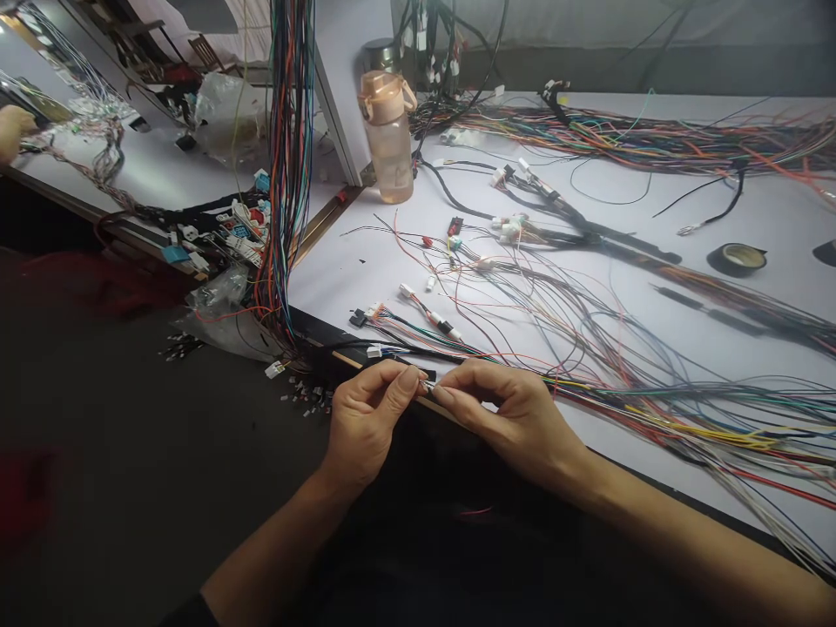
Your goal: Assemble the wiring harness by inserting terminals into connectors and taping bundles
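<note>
At the table's front edge, my left hand (367,420) and my right hand (515,409) meet fingertip to fingertip. Both are closed in a pinch on a tiny light-and-dark piece (427,387) between them, too small and covered to name. Just beyond the fingers lie a white connector (374,352) and black-sleeved cable. A black connector (358,318) and a white connector on short taped wires (406,291) rest a little farther back. Loose wires (692,427) in several colours run along the front edge to the right.
A peach water bottle (390,144) stands at the back beside a white post. Hanging wires (287,157) drop past the table's left end. A roll of black tape (737,258) lies at right. Another person's hand (13,131) shows at far left.
</note>
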`<state>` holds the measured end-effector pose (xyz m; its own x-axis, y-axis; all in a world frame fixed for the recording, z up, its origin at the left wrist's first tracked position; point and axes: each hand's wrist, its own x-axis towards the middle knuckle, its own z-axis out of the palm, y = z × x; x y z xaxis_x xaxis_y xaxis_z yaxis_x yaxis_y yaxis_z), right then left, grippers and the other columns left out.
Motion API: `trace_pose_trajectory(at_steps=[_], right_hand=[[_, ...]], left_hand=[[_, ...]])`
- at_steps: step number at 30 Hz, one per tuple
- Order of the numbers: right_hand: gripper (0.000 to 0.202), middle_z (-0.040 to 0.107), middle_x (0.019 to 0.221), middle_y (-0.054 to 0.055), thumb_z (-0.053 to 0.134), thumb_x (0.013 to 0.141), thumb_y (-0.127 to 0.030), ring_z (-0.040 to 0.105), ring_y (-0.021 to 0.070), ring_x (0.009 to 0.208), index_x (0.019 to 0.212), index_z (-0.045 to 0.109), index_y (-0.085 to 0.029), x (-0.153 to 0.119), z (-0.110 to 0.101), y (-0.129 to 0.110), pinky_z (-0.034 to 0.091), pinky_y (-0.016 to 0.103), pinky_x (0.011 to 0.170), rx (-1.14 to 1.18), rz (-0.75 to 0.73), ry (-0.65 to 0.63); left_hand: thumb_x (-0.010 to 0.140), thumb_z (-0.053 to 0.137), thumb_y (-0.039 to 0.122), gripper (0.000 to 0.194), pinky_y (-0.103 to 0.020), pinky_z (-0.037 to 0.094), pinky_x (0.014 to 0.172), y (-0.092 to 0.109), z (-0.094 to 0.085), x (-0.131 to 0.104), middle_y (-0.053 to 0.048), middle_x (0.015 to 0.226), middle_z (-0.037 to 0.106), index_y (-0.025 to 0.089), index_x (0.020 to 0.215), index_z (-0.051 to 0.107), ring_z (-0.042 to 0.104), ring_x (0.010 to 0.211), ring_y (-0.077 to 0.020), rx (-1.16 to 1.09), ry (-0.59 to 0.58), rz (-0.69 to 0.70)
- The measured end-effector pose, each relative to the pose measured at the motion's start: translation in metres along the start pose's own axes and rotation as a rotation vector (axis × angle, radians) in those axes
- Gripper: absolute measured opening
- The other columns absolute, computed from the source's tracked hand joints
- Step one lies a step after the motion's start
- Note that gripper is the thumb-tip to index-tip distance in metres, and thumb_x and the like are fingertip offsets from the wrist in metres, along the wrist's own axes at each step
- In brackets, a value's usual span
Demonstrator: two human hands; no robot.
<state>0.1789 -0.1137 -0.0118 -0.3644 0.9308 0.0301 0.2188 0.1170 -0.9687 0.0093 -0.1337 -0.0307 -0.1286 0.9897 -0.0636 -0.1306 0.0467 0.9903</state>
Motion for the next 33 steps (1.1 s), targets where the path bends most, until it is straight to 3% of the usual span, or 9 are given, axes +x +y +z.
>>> trace_pose_trajectory(at_steps=[14, 23, 28, 30, 33], right_hand=[[0.010, 0.068, 0.076, 0.001, 0.057, 0.088, -0.017, 0.061, 0.0109, 0.068, 0.083, 0.066, -0.020, -0.001, 0.005, 0.005, 0.050, 0.023, 0.066, -0.179, -0.301, 0.144], [0.011, 0.067, 0.075, 0.000, 0.057, 0.088, -0.014, 0.061, 0.0101, 0.068, 0.082, 0.064, -0.019, -0.001, 0.004, 0.003, 0.049, 0.022, 0.067, -0.181, -0.304, 0.130], [0.012, 0.066, 0.072, -0.001, 0.058, 0.087, -0.015, 0.059, 0.0098, 0.065, 0.078, 0.064, -0.019, -0.001, 0.002, 0.008, 0.047, 0.021, 0.064, -0.179, -0.198, 0.120], [0.012, 0.066, 0.070, -0.002, 0.058, 0.087, -0.017, 0.059, 0.0097, 0.064, 0.077, 0.065, -0.019, 0.000, 0.001, 0.010, 0.046, 0.021, 0.062, -0.176, -0.159, 0.116], [0.012, 0.066, 0.069, -0.002, 0.058, 0.087, -0.020, 0.059, 0.0098, 0.063, 0.077, 0.065, -0.019, 0.003, -0.001, 0.012, 0.045, 0.021, 0.061, -0.174, -0.120, 0.103]], left_hand=[[0.081, 0.070, 0.029, 0.010, -0.025, 0.047, 0.071, -0.001, -0.001, 0.000, -0.001, 0.072, 0.066, 0.021, 0.079, 0.074, 0.059, 0.069, -0.0128, 0.047, 0.007, 0.062], [0.086, 0.064, 0.029, 0.014, -0.025, 0.047, 0.073, -0.001, -0.003, -0.001, -0.002, 0.074, 0.066, 0.021, 0.080, 0.073, 0.060, 0.073, -0.0133, 0.107, -0.021, 0.116], [0.083, 0.067, 0.030, 0.020, -0.029, 0.048, 0.083, 0.007, -0.041, 0.040, -0.003, 0.094, 0.067, 0.021, 0.101, 0.071, 0.062, 0.087, -0.0159, 0.525, 0.079, 0.415], [0.080, 0.070, 0.032, 0.035, -0.033, 0.045, 0.093, 0.010, -0.061, 0.066, -0.005, 0.110, 0.063, 0.021, 0.113, 0.067, 0.059, 0.099, -0.0187, 0.779, 0.020, 0.497], [0.080, 0.069, 0.039, 0.046, -0.038, 0.037, 0.104, 0.011, -0.082, 0.100, -0.008, 0.121, 0.058, 0.021, 0.122, 0.063, 0.052, 0.115, -0.0230, 1.022, -0.155, 0.482]])
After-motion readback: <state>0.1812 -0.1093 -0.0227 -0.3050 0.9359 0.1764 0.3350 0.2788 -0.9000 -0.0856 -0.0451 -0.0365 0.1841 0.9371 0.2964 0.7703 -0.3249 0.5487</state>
